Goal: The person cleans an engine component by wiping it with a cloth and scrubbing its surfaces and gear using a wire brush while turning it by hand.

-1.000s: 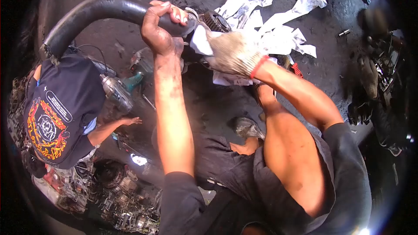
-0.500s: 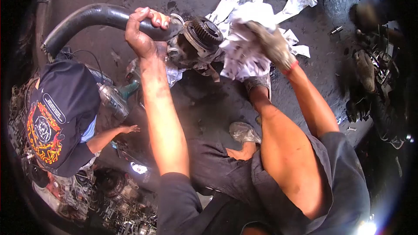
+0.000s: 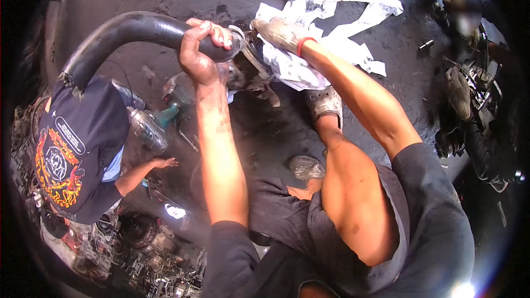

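Observation:
My bare left hand is wrapped around a thick, curved black hose, close to its right end. That end meets a greasy metal part, largely covered by my hands and the cloth. On my right hand is a dirty knitted glove with a red cuff. Its fingers press a bunched white cloth against the part's upper right side. The cloth's loose strips trail over the dark floor. The gear on the part is hidden now.
A co-worker in a dark printed shirt is at the left, one hand extended. Near them lies a green and grey power tool. Engine parts crowd the lower left. Another person's gloved hand is among metal parts at right.
My right hand has moved left with the cloth, from the gear's right side onto the part, covering the gear. My left hand and the hose have shifted slightly right.

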Demonstrator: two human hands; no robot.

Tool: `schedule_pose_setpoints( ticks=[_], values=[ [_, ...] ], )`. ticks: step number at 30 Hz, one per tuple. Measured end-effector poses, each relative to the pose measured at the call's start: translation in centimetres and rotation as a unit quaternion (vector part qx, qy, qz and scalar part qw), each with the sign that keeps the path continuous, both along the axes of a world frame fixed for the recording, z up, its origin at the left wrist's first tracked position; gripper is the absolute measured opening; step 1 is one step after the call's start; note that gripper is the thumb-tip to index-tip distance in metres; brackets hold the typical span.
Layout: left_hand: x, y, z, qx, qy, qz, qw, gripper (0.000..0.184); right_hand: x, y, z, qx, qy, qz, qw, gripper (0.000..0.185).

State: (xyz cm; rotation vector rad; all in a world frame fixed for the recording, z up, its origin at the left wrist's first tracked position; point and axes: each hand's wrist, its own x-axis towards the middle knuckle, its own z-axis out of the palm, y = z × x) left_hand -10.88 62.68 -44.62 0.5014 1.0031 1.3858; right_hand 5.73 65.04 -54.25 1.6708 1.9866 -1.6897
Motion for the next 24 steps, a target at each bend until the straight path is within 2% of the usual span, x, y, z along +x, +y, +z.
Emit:
schedule_pose_setpoints(
  ticks=[1,2,4,7,8,10,12,13,14,16,18,20,22,23,24],
  values=[
    [0.0,-0.1,0.0,-0.004,0.005,0.002,1.0,0.011,0.4,-1.8,0.5,-0.005,0.033,-0.109,0.994,0.059],
    [0.0,0.0,0.0,-0.005,0.009,0.006,1.0,0.011,0.5,-2.8,2.0,0.043,0.013,-0.109,0.993,0.057],
    [-0.2,0.3,0.1,-0.008,0.006,0.01,1.0,0.011,0.8,-4.0,-1.4,0.111,-0.008,-0.092,0.99,0.056],
    [-0.8,0.8,-0.2,-0.013,0.01,0.009,1.0,0.012,2.7,-5.4,1.1,-0.103,-0.05,-0.103,0.988,0.048],
    [-1.1,1.0,-0.5,-0.015,0.01,0.012,1.0,0.013,3.7,-7.3,-0.3,-0.023,-0.027,-0.079,0.996,0.046],
    [-1.4,1.2,-0.8,-0.017,-0.006,0.01,1.0,0.014,4.9,-7.7,5.5,-0.127,0.012,-0.137,0.982,0.043],
    [-1.5,1.4,-0.6,-0.013,-0.001,0.004,1.0,0.015,7.2,-8.6,6.0,-0.088,0.039,-0.105,0.99,0.052],
    [-1.5,1.4,-0.6,-0.014,0.001,0.004,1.0,0.015,8.6,-8.4,7.7,-0.178,0.023,-0.178,0.968,0.053],
    [-1.4,1.5,-0.1,-0.017,0.014,0.008,1.0,0.016,11.0,-8.8,4.9,-0.086,0.023,-0.231,0.969,0.052],
    [-1.6,1.8,0.0,-0.03,0.013,0.003,0.999,0.018,15.4,-6.1,4.2,-0.023,0.037,-0.332,0.942,0.053],
    [-2.2,2.3,-0.1,-0.025,0.01,-0.024,0.999,0.02,19.6,-1.1,4.3,0.141,0.0,-0.266,0.954,0.058],
    [-3.3,3.0,-1.0,-0.024,-0.014,-0.052,0.998,0.022,21.2,2.4,4.7,0.181,0.163,-0.316,0.917,0.051],
    [-2.9,2.9,-0.7,-0.028,0.003,-0.052,0.998,0.023,21.4,6.6,5.2,0.195,0.262,-0.392,0.86,0.04],
    [-2.5,2.3,0.1,-0.021,0.023,-0.063,0.998,0.022,23.9,8.0,3.3,0.339,0.15,-0.29,0.882,0.039],
    [-2.3,2.2,0.4,-0.027,0.025,-0.065,0.997,0.022,23.6,7.1,5.3,0.363,-0.006,-0.241,0.9,0.034]
  ],
)
